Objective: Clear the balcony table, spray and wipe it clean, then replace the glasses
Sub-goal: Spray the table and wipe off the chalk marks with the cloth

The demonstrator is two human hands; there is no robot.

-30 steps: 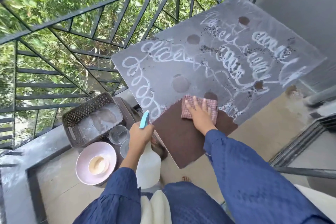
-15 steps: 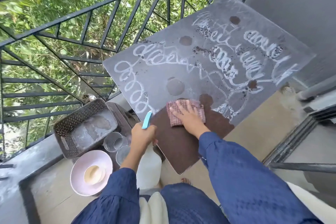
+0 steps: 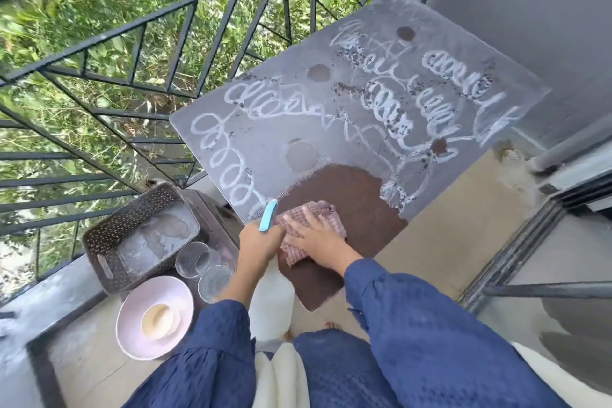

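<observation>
Pressing on a pink checked cloth [image 3: 323,210] at lower centre of the frame, right hand [image 3: 319,240]: palm down, fingers straight and spread, slightly blurred. Cloth: lies on the wiped brown patch [image 3: 351,195] at the lower corner of the bench [image 3: 331,122], partly covered by that hand. Left hand [image 3: 260,238]: just left of the right hand, curled round the neck of a white spray bottle [image 3: 271,305], whose blue trigger [image 3: 267,217] points up toward the bench edge; the bottle body hangs below the hand, off the bench. Bench: grey slab running from centre to upper right of the frame, covered outside the patch with white looping lines of foam [image 3: 381,99], dark specks and several round marks. Glasses [image 3: 195,258]: two, clear, upright, off the bench, left of lower centre, close together, between a brown woven basket [image 3: 106,242] and the left forearm; whether they stand on the floor or on a low dark stand is hard to tell. Basket: open, pale dusty bottom, left of the bench corner. Pink bowl [image 3: 130,308]: lower left, just below the basket, with a small cream cup [image 3: 159,320] inside it. Black metal railing [image 3: 185,13]: across upper left, greenery behind it. Blue sleeves [image 3: 430,334]: on both forearms, bottom of the frame.
</observation>
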